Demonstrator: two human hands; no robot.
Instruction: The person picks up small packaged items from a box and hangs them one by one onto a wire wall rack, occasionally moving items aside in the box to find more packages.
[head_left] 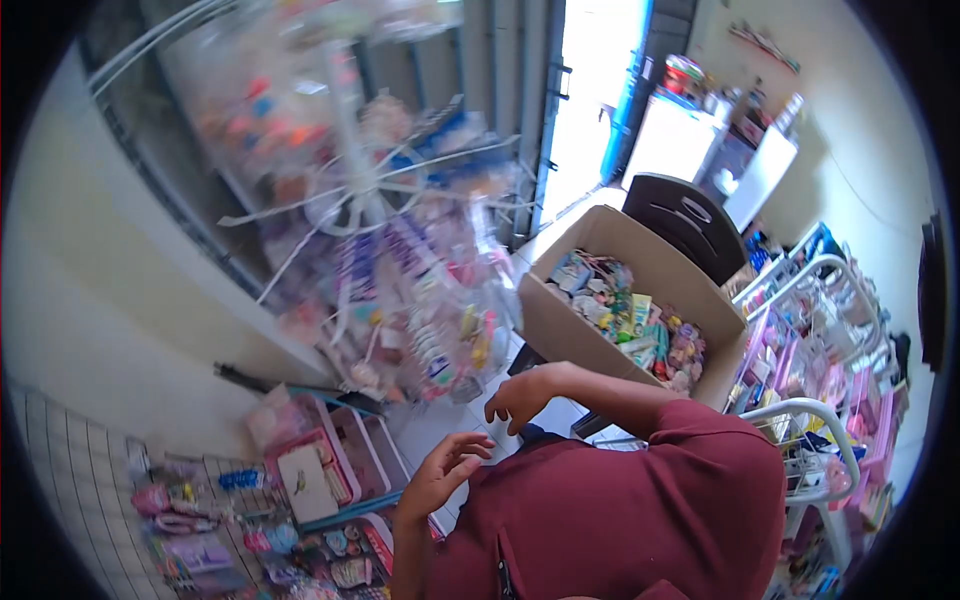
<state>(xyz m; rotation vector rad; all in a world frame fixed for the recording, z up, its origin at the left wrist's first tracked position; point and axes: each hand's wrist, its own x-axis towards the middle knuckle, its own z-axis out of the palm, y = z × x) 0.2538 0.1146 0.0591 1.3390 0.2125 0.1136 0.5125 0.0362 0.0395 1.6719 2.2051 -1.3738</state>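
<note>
My left hand [452,468] is held before my body with its fingers stretched out and nothing in it. Close by and slightly higher, my right hand [522,396] has its fingers loosely bent and apart, also without anything in it. Both hands are in the air over the tiled floor. In front of them stands a white rotating display rack [365,190], hung with bagged small goods [420,320]; it is blurred. To the right of my right hand, an open cardboard box [560,325] contains packets and small colourful items [635,318].
A dark chair [690,220] stands behind the box. White wire racks [830,420] with goods line the right side. Plastic drawers [365,450] and a wire grid with hung packets [195,555] are at lower left. A bright doorway [585,110] opens at the back.
</note>
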